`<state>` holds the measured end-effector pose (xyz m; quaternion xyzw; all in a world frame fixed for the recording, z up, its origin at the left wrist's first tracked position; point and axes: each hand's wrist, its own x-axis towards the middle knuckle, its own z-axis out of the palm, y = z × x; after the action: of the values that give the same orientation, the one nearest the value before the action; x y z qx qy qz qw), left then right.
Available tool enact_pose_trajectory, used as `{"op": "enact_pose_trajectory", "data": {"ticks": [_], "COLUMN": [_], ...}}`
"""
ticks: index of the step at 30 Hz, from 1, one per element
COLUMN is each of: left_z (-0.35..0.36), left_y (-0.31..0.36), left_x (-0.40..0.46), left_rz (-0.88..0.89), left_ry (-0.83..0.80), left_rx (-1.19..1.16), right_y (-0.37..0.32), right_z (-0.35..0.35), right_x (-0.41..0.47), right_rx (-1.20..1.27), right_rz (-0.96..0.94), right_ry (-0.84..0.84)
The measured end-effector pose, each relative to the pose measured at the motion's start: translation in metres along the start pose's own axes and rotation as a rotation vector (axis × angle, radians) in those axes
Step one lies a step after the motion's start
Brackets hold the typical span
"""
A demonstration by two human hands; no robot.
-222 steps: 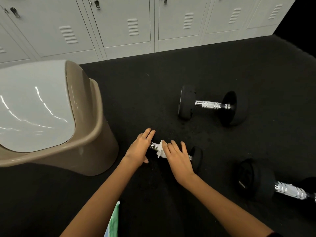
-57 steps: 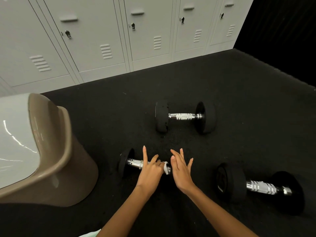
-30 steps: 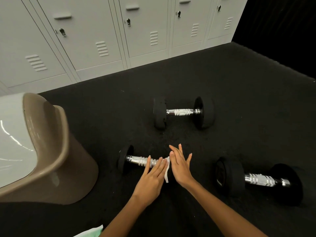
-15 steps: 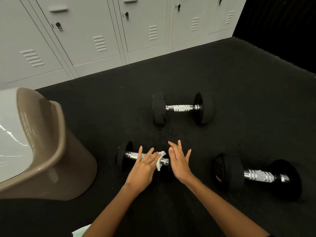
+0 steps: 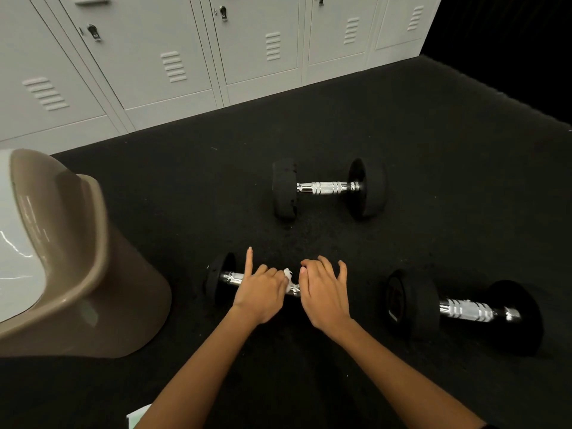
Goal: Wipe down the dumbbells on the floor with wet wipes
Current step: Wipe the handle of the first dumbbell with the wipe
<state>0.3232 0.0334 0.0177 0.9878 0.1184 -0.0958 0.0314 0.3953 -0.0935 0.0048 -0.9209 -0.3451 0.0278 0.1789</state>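
Observation:
Three black dumbbells with chrome handles lie on the dark floor. The near small dumbbell is under both hands; only its left head and a bit of handle show. My left hand curls over the handle with a white wet wipe pressed against it, index finger pointing up. My right hand rests on the dumbbell's right end, hiding that head, fingers spread. A second dumbbell lies farther away. A larger dumbbell lies to the right.
A beige plastic chair with a glossy white seat stands at the left, close to the near dumbbell. Grey lockers line the far wall. A pale green pack corner shows at the bottom edge beside my left arm.
My left hand has closed further over the handle, bunching the wipe, and its index finger now points up. My right hand stays on the right end. The camera has tilted slightly.

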Motion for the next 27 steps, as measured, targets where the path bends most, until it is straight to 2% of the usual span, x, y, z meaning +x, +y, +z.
{"op": "enact_pose_trajectory", "data": {"ticks": [6, 12, 19, 27], "left_z": [0.000, -0.003, -0.002, 0.003], "left_y": [-0.025, -0.017, -0.014, 0.005], "left_x": [-0.006, -0.010, -0.012, -0.020], "left_rz": [-0.094, -0.161, -0.093, 0.138], "left_ry": [0.014, -0.002, -0.043, 0.009], "left_rx": [0.014, -0.025, -0.118, -0.206], "right_y": [0.002, 0.007, 0.008, 0.007], "right_z": [-0.002, 0.000, -0.002, -0.001], "right_x": [0.002, 0.004, 0.005, 0.002], "right_rx": [0.060, 0.272, 0.336, 0.270], "right_rz": [0.012, 0.057, 0.079, 0.050], "right_ry": [-0.042, -0.105, -0.117, -0.071]}}
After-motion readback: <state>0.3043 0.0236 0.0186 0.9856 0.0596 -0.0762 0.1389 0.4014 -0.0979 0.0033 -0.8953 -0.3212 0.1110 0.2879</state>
